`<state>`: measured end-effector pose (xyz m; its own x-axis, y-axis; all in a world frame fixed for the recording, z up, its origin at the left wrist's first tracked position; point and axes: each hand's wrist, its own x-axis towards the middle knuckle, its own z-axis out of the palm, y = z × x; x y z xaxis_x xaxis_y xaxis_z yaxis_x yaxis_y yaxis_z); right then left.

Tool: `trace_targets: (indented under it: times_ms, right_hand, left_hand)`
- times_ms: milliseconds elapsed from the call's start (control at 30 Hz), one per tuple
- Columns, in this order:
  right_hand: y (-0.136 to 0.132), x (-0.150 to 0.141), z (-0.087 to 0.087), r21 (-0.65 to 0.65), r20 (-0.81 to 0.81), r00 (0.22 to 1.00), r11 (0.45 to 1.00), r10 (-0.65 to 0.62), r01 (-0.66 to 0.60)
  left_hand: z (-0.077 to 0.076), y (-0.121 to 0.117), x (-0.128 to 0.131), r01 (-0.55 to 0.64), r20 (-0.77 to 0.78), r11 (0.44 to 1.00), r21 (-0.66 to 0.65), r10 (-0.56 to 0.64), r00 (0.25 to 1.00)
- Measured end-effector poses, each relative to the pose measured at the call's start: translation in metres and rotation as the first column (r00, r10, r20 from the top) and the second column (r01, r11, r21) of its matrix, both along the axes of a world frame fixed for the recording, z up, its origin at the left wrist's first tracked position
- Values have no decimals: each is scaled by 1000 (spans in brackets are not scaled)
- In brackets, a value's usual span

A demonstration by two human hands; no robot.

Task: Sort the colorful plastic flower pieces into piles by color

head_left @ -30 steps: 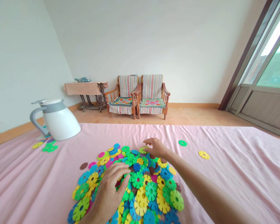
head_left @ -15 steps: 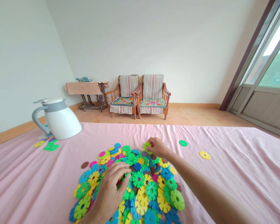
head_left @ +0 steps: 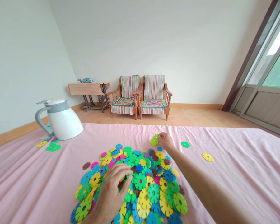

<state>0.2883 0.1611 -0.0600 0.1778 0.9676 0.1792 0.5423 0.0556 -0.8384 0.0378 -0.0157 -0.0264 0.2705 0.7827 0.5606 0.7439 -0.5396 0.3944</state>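
Observation:
Beyond the far edge of the pile, my right hand [head_left: 166, 142] pinches a yellow-green notched plastic disc [head_left: 154, 142]. A second disc of like colour seems to overlap it at the fingertips. My left hand [head_left: 115, 182] rests on the left part of the pile of flower-shaped interlocking discs [head_left: 153, 193], its fingers bent and its thumb apart from them. Discs show through that gap, and nothing is visibly held there. Green, yellow, blue, pink, brown and purple discs make up the heap; my left hand hides some of them.
A pink cloth [head_left: 235, 174] covers the table. At the left stands a white and grey jug [head_left: 65, 121], with a few discs [head_left: 53, 147] in front of it. A green disc [head_left: 185, 144] and a yellow disc [head_left: 207, 156] lie right of my right hand. Two wooden armchairs [head_left: 154, 93] stand beyond.
My right hand has moved slightly right and away from the pile, carrying the yellow-green disc clear of the heap. My left hand stays in place. The whole view has shifted a little.

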Motion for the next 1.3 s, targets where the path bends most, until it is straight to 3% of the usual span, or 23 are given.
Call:
trace_targets:
  times_ms: [133, 400, 833, 1033, 1300]
  right_hand:
    - [1, 8, 2, -140, 51, 998, 990, -23, 30]
    - [-9, 28, 3, -269, 101, 994, 961, -43, 69]
    - [-9, 0, 13, -306, 40, 999, 952, 28, -14]
    - [-18, 16, 16, -287, 114, 993, 958, 34, 0]
    - [-63, 34, 34, -295, 194, 945, 935, 263, -199]
  left_hand:
    - [1, 0, 0, 0, 1, 1000, -14, 0, 1000]
    - [-2, 1, -1, -1, 1, 1000, -20, 1, 1000]
    - [-1, 2, 0, -3, -16, 1000, -7, 3, 1000]
    - [-1, 1, -1, 3, -9, 1000, -15, -4, 1000]
    - [-2, 1, -1, 2, -5, 1000, -13, -2, 1000]
